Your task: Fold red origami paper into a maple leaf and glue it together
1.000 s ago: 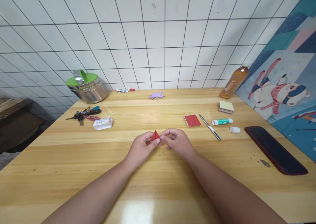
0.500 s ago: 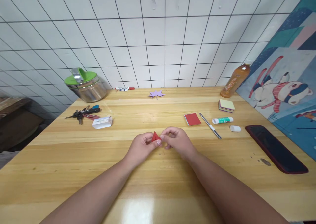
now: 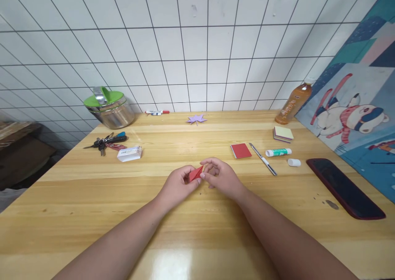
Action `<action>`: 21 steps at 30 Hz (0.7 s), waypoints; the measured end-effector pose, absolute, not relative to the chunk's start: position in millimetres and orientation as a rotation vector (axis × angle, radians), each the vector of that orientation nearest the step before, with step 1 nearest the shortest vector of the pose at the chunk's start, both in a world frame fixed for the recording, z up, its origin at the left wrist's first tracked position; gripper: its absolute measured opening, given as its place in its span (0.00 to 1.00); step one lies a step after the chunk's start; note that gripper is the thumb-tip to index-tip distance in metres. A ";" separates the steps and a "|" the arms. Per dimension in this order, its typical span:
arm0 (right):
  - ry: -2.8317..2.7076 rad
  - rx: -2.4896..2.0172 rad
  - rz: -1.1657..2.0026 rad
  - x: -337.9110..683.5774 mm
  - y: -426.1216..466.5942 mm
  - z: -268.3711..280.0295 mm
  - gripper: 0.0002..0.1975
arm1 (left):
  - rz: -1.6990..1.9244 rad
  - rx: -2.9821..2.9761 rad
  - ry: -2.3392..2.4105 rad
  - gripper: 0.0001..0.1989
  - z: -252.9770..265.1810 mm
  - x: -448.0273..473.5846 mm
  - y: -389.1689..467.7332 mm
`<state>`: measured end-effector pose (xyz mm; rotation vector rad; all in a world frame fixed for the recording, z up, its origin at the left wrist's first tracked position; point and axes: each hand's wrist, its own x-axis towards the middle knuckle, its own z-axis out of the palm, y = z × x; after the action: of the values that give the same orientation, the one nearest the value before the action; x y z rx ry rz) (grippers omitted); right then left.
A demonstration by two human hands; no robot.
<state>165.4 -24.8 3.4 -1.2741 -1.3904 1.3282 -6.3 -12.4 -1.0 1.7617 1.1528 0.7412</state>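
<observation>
A small piece of folded red paper (image 3: 195, 174) is held just above the table, between my two hands. My left hand (image 3: 178, 185) pinches it from the left, thumb in front and fingers behind. At its right edge, the thumb and fingertips of my right hand (image 3: 222, 177) close on the paper. Part of the paper is hidden by my fingers. Beyond my right hand lies a stack of square red paper (image 3: 241, 150), with a utility knife (image 3: 263, 159) beside it.
Right: uncapped glue stick (image 3: 278, 152), its white cap (image 3: 294, 162), a phone (image 3: 345, 188), a pad of pale paper (image 3: 283, 133), a bottle (image 3: 294, 102). Back: purple paper leaf (image 3: 196, 119), marker (image 3: 157, 112). Left: green-lidded pot (image 3: 112, 111), keys (image 3: 106, 142), small white box (image 3: 129, 153).
The folded red paper has turned from an upright peak to a slanted, wider shape showing more of its face. My right fingers have shifted slightly on its edge.
</observation>
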 end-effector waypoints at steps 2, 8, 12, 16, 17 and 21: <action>-1.418 -1.271 1.336 165.8 -23.8 2.2 0.09 | 0.731 1.740 1.149 0.11 1.2 -5.4 -13.3; -1.532 -1.309 1.282 169.6 -21.6 1.8 0.08 | 0.755 1.585 1.158 0.15 12.2 -3.5 -14.3; -1.732 -1.317 0.666 172.5 -26.8 8.9 0.12 | 0.777 1.605 1.227 0.16 9.4 -5.7 -13.0; -2.109 -1.139 0.271 171.2 -34.3 16.2 0.14 | 0.774 1.683 1.217 0.14 -0.6 -6.0 -13.7; -2.184 -1.125 0.219 170.8 -35.1 16.5 0.12 | 0.772 1.693 1.199 0.13 -2.0 -5.4 -14.1; -2.222 -1.203 -0.032 173.0 -33.6 14.8 0.12 | 0.789 1.673 1.146 0.10 1.0 -3.0 -15.3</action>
<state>173.0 -33.6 14.8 -1.2034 -2.2223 -0.0319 -3.0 -15.3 1.0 1.6725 1.1457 0.7890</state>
